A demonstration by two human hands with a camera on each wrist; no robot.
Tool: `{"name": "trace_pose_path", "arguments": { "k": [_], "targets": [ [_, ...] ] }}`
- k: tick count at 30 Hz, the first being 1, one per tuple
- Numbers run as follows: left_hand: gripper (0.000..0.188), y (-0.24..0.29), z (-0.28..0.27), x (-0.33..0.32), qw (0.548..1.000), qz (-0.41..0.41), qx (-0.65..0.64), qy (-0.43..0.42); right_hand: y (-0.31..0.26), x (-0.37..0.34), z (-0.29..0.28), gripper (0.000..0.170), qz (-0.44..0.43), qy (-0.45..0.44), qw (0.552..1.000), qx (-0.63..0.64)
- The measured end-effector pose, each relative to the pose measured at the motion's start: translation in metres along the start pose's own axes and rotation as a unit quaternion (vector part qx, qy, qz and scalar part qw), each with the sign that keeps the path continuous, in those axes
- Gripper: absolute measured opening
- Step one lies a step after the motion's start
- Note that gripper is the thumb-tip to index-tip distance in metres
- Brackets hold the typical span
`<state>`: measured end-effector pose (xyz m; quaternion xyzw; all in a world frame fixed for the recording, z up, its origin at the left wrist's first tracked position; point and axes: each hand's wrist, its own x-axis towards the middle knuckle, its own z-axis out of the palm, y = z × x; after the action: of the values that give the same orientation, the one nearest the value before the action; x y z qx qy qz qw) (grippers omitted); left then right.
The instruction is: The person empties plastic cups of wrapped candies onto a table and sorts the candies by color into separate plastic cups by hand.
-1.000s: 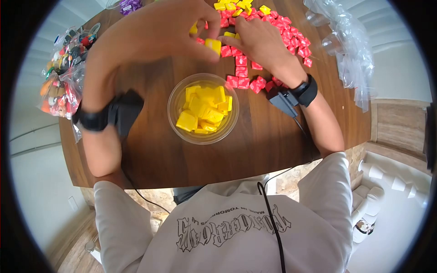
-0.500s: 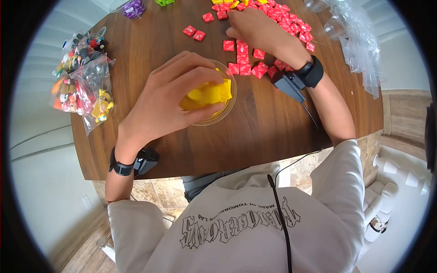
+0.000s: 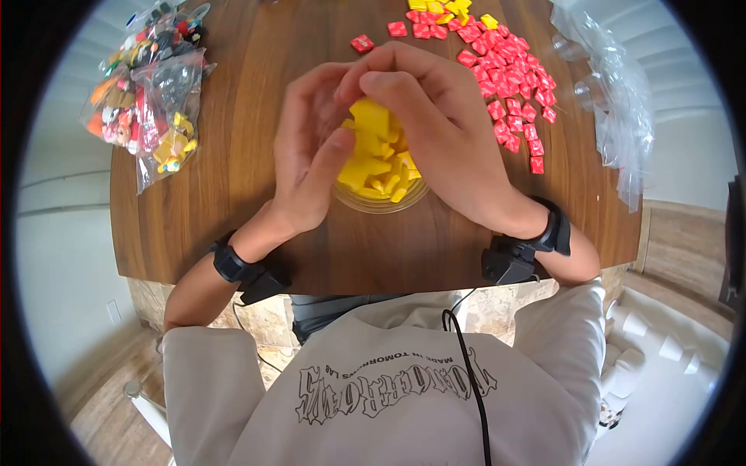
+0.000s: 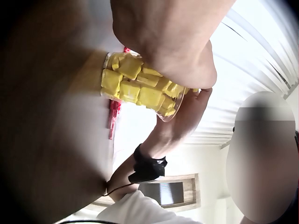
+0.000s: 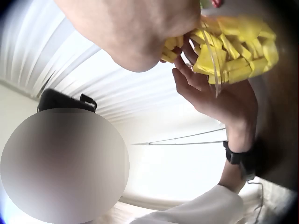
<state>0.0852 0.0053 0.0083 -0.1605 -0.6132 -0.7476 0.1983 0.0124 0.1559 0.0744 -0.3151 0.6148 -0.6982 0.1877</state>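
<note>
A clear plastic cup (image 3: 381, 206) stands on the table, heaped with yellow wrapped candies (image 3: 381, 167). Over its right side my right hand (image 3: 451, 136) is cupped with curled fingers. In the right wrist view a few yellow candies (image 5: 172, 49) show under that hand, above the rim, held in its fingers. My left hand (image 3: 311, 147) curves loosely along the left side of the cup, thumb near the rim and fingers spread apart, as the right wrist view also shows. Both hands nearly meet above the cup and cover its far edge.
Many red wrapped candies (image 3: 505, 70) spread behind and to the right. Several loose yellow candies (image 3: 447, 9) lie at the far edge of view. Bags of small toys (image 3: 148, 101) are on the left, clear plastic bags (image 3: 618, 116) along the right.
My right hand has come back from the red candies to the cup, now with yellow candies. The left hand has moved from over the cup to its left side. The head view has shifted.
</note>
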Motion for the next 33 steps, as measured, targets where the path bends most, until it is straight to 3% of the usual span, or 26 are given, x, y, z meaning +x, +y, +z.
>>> {"name": "trace_pose_path", "arguments": {
  "k": [5, 8, 10, 11, 13, 15, 16, 18, 20, 25, 27, 28, 30, 31, 33],
  "targets": [
    [0.052, 0.004, 0.000, -0.004, 0.998, -0.051, -0.001, -0.029, -0.007, -0.004, 0.010, 0.027, 0.016, -0.009, 0.999, 0.036],
    [0.052, 0.010, 0.000, -0.003, 0.994, -0.100, 0.023, -0.040, -0.014, -0.005, 0.008, 0.027, -0.004, 0.035, 0.999, 0.001],
    [0.052, 0.011, 0.001, -0.003, 0.990, -0.128, 0.020, -0.054, -0.018, -0.007, -0.001, 0.030, -0.112, -0.022, 0.975, -0.192],
    [0.052, 0.010, 0.003, -0.004, 0.992, -0.118, 0.026, -0.041, -0.017, -0.008, 0.002, 0.030, -0.112, -0.023, 0.974, -0.194],
    [0.053, 0.010, 0.005, -0.006, 0.994, -0.105, 0.027, -0.031, -0.014, -0.013, 0.013, 0.044, -0.227, -0.024, 0.856, -0.463],
    [0.057, 0.011, 0.001, -0.008, 0.961, -0.213, -0.166, 0.059, 0.005, -0.019, 0.020, 0.050, -0.207, -0.043, 0.837, -0.504],
    [0.057, 0.012, 0.003, -0.008, 0.961, -0.211, -0.172, 0.049, 0.009, -0.021, 0.021, 0.056, -0.185, -0.063, 0.820, -0.538],
    [0.063, 0.015, 0.006, -0.006, 0.971, -0.218, -0.081, 0.059, 0.005, -0.022, 0.018, 0.064, -0.172, -0.081, 0.816, -0.546],
    [0.065, 0.013, 0.004, -0.006, 0.966, -0.238, -0.094, 0.042, 0.004, -0.020, 0.016, 0.063, -0.171, -0.104, 0.824, -0.530],
    [0.066, 0.003, -0.010, -0.017, 0.962, -0.262, -0.080, 0.014, 0.008, -0.017, 0.014, 0.061, -0.190, -0.056, 0.828, -0.525],
    [0.061, -0.005, -0.016, -0.025, 0.952, -0.275, -0.104, 0.080, 0.010, -0.018, 0.014, 0.060, -0.184, -0.085, 0.817, -0.539],
    [0.061, -0.013, -0.024, -0.029, 0.953, -0.275, -0.102, 0.074, 0.011, -0.019, 0.014, 0.060, -0.184, -0.079, 0.817, -0.540],
    [0.053, -0.025, -0.037, -0.033, 0.978, -0.163, -0.128, 0.032, 0.011, -0.020, 0.012, 0.056, -0.192, -0.074, 0.832, -0.515],
    [0.053, -0.023, -0.033, -0.024, 0.978, -0.164, -0.126, 0.025, 0.004, -0.018, 0.009, 0.056, -0.193, -0.067, 0.832, -0.515],
    [0.043, -0.016, -0.022, 0.009, 0.977, -0.087, 0.094, 0.171, -0.013, -0.008, -0.002, 0.048, -0.135, -0.103, 0.907, -0.386]
  ]
}}
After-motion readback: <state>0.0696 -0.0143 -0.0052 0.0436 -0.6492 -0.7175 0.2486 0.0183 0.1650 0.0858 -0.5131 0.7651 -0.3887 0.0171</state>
